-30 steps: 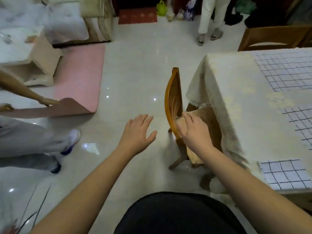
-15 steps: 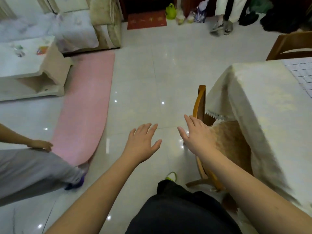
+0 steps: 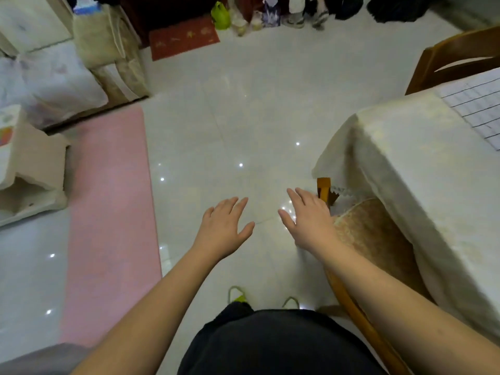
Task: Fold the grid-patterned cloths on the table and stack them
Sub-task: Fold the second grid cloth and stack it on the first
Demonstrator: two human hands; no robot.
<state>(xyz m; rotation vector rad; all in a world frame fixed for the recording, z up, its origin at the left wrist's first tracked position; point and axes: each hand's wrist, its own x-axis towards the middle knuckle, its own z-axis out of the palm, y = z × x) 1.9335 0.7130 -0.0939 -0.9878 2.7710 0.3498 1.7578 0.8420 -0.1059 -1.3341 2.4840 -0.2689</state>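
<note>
One grid-patterned cloth (image 3: 479, 106) shows at the right edge, lying flat on the table (image 3: 422, 169), which wears a cream tablecloth. My left hand (image 3: 224, 228) hovers over the floor with straight, spread fingers and holds nothing. My right hand (image 3: 305, 217) is held out the same way, empty, just left of a wooden chair (image 3: 359, 315) tucked under the table. Both hands are well away from the cloth.
A pink mat (image 3: 108, 212) lies on the shiny tile floor at left, beside a low white table (image 3: 24, 171) and a sofa (image 3: 67, 69). A second wooden chair (image 3: 457, 58) stands at the table's far side. A person's feet (image 3: 305, 17) and bags sit near the far wall.
My view has swung left and away from the table, so most grid cloths have left the frame. My right hand has come off the chair back. The person at left has dropped out of view.
</note>
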